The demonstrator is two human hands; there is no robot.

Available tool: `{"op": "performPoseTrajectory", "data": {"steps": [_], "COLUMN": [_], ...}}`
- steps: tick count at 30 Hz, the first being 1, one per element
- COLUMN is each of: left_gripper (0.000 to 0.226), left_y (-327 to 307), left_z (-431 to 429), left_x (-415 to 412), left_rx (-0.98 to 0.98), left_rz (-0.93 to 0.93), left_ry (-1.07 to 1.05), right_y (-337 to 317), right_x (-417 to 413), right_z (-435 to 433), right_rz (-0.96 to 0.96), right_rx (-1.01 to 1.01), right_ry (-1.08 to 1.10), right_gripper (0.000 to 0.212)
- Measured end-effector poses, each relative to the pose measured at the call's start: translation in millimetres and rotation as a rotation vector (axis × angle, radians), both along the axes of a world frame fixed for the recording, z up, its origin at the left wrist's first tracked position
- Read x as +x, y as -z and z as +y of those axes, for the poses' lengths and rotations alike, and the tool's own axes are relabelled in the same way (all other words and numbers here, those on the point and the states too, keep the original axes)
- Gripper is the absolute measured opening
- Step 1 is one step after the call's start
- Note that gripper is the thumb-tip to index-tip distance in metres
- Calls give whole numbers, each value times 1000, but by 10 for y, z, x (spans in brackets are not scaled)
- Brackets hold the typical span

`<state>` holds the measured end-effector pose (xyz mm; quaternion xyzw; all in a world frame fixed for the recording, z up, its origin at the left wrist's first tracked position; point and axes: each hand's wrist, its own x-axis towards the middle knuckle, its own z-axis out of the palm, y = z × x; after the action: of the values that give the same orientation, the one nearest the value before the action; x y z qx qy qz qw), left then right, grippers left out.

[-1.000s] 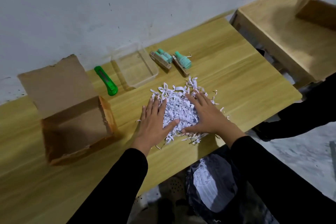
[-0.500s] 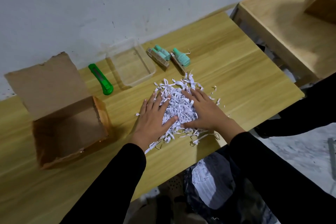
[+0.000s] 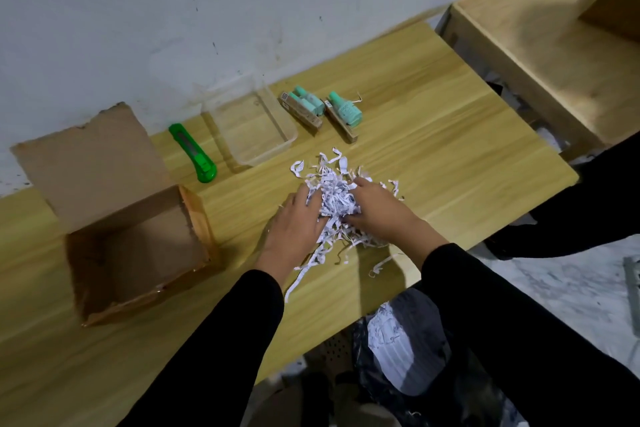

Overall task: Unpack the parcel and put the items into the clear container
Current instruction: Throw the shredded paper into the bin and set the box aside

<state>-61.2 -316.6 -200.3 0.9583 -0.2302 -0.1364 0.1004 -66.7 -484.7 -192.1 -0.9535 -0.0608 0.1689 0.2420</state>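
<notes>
left hand (image 3: 298, 230) + right hand (image 3: 379, 210): fingers curled into shredded paper (image 3: 334, 196), gripping it | teal bottles (image 3: 325, 107) beyond, beside clear container (image 3: 287, 128), untouched | box (image 3: 138, 253) open, left

On the table (image 3: 433, 135), the container (image 3: 254, 128) has a knife (image 3: 193, 152) and box (image 3: 135, 239) to its left, packaged bottles (image 3: 322, 111) to its right, and shredded paper (image 3: 334, 194) in front.

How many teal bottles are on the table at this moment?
3. Two bottles lie together just right of the clear container; a third bottle lies to their right. The shredded paper under both hands could hide more.
</notes>
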Motion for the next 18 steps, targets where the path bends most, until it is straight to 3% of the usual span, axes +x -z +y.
{"op": "performPoseTrajectory", "data": {"steps": [8,18], "left_gripper": [33,32], "left_y": [-337,-774], "left_z": [-186,-1183], "left_x": [-14,-479], "left_rx": [-95,-214], "left_rz": [-10,12], "left_ry": [93,448], "right_y": [-446,-885], "right_x": [-168,-1194], "right_z": [-151,-960], "right_rz": [-25,-46], "right_rx": [27,-58], "right_ry": [125,498], "right_gripper": [41,35]}}
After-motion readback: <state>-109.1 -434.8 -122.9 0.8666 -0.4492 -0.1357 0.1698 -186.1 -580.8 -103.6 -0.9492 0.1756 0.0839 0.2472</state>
